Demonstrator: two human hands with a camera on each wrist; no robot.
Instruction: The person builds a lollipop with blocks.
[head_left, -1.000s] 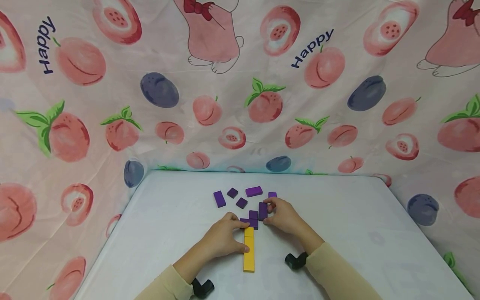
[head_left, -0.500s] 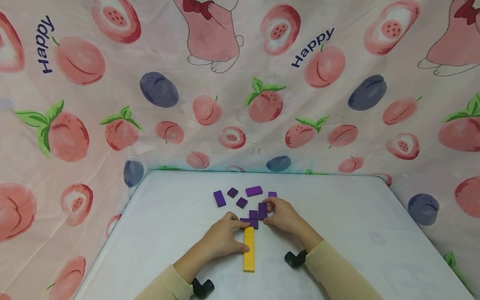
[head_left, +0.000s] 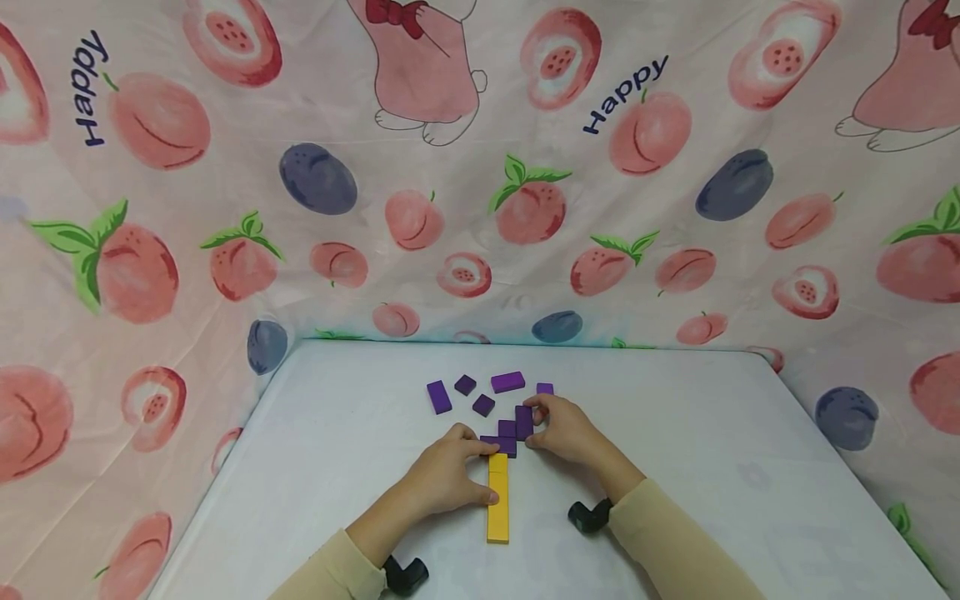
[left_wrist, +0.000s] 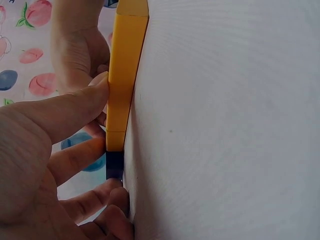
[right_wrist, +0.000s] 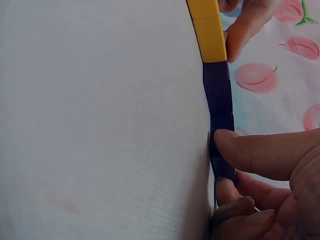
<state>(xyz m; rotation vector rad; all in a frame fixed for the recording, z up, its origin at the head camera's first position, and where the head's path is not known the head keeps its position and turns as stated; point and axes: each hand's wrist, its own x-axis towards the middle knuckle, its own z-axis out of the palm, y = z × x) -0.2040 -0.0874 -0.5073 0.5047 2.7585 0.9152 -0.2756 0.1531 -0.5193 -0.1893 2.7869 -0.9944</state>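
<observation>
A yellow strip of blocks (head_left: 498, 508) lies lengthwise on the white table, a joint showing near its far end. Across that end sits a purple block (head_left: 507, 447), with a small purple cube (head_left: 507, 429) behind it. My left hand (head_left: 442, 473) rests its thumb on the yellow strip's side and its forefinger over the yellow-purple joint; its other fingers reach to the purple block (left_wrist: 114, 165). My right hand (head_left: 570, 433) pinches a longer purple block (head_left: 523, 422) between thumb and forefinger, right beside the cube. The right thumb (right_wrist: 227, 142) covers part of that block.
Several loose purple pieces lie farther back, among them a rectangular block (head_left: 439, 397), another rectangular block (head_left: 507, 382) and a small cube (head_left: 483, 406). One more purple piece (head_left: 545, 389) is just behind the right fingers. A fruit-print cloth (head_left: 480, 200) hangs behind the table (head_left: 675, 392).
My right hand has shifted slightly left with the longer purple block, narrowing the gap to the small cube. My left hand has stayed in place.
</observation>
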